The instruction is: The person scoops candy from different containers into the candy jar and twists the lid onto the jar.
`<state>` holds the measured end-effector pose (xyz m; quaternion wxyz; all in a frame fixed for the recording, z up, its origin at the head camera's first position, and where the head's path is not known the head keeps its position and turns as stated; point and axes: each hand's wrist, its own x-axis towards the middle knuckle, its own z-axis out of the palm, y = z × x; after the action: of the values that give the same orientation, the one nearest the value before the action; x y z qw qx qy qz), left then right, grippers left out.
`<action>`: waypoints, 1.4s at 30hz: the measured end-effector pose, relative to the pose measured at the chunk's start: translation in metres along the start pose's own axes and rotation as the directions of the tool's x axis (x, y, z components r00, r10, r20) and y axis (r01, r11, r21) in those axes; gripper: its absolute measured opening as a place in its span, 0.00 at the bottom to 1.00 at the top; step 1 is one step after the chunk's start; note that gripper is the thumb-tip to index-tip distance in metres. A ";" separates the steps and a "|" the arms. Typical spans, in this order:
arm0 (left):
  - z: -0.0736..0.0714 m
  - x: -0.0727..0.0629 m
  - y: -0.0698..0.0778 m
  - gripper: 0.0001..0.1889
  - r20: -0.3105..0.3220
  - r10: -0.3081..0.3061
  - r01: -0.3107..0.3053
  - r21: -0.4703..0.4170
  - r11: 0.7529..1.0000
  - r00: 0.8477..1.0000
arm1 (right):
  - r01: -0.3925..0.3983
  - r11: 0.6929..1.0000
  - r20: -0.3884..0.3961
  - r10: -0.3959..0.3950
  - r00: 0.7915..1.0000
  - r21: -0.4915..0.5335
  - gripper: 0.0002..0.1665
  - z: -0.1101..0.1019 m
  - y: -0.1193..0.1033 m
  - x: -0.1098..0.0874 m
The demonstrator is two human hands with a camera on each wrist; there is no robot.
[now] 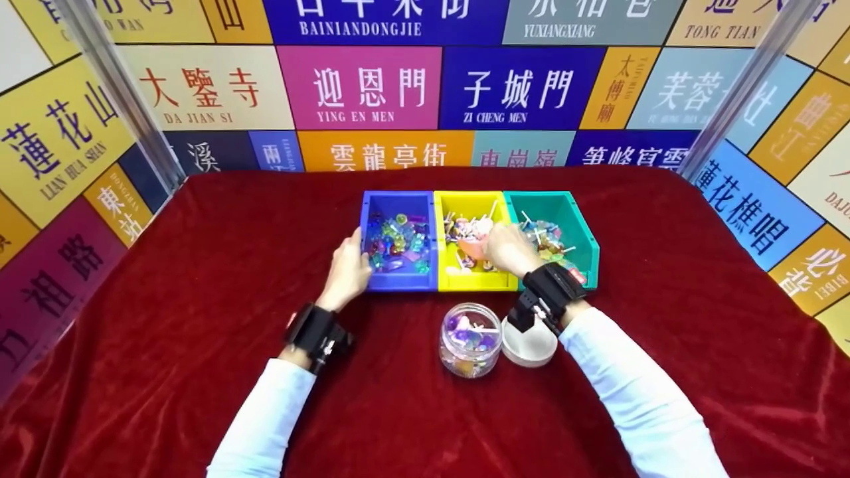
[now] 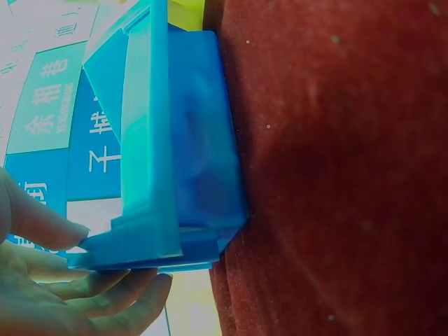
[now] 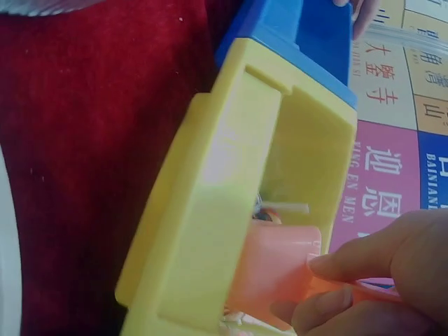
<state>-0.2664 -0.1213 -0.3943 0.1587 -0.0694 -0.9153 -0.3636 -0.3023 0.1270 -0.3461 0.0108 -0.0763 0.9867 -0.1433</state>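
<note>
My left hand [image 1: 346, 271] grips the left wall of the blue bin [image 2: 203, 140], thumb on one side and fingers on the other. Small colourful translucent pieces [image 1: 398, 242] lie inside that bin. In the middle yellow bin [image 1: 477, 282], my right hand [image 1: 512, 249] holds a pinkish-orange scoop [image 3: 276, 269] by its handle, its blade low among wrapped lollipops [image 1: 465, 229] with white sticks. Part of the scoop is hidden by the bin's front wall in the right wrist view. A teal bin [image 1: 588, 255] with more lollipops adjoins on the right.
In front of the bins stands an uncapped clear jar [image 1: 470, 362] with purple pieces and a lollipop stick in it. Beside it is a white lid [image 1: 531, 345], partly under my right wrist. Red cloth [image 1: 398, 425] covers the table; a lettered backdrop [image 1: 358, 89] rises behind.
</note>
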 end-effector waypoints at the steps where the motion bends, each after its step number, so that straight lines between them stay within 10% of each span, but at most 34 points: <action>1: 0.000 0.000 0.000 0.26 0.004 -0.003 0.003 -0.002 1.000 1.000 | 0.000 1.000 0.004 0.000 1.000 0.005 0.13 0.001 -0.001 0.000; 17: 0.002 -0.001 0.002 0.26 0.049 -0.037 0.037 -0.007 0.999 0.998 | -0.057 0.996 -0.031 0.059 0.998 0.065 0.25 0.012 -0.007 -0.007; 32: 0.000 0.001 -0.001 0.26 0.029 -0.029 0.030 -0.004 1.000 0.999 | 0.252 0.967 -0.130 -0.255 0.958 -0.034 0.04 0.018 0.005 -0.009; 42: -0.001 0.001 -0.001 0.26 0.029 -0.017 0.017 0.004 1.000 0.999 | 0.276 0.961 -0.088 -0.277 0.957 -0.026 0.12 0.008 0.003 -0.007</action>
<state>-0.2674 -0.1231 -0.3938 0.1426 -0.0667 -0.9186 -0.3623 -0.2954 0.1290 -0.3549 -0.0546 -0.2070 0.9667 -0.1403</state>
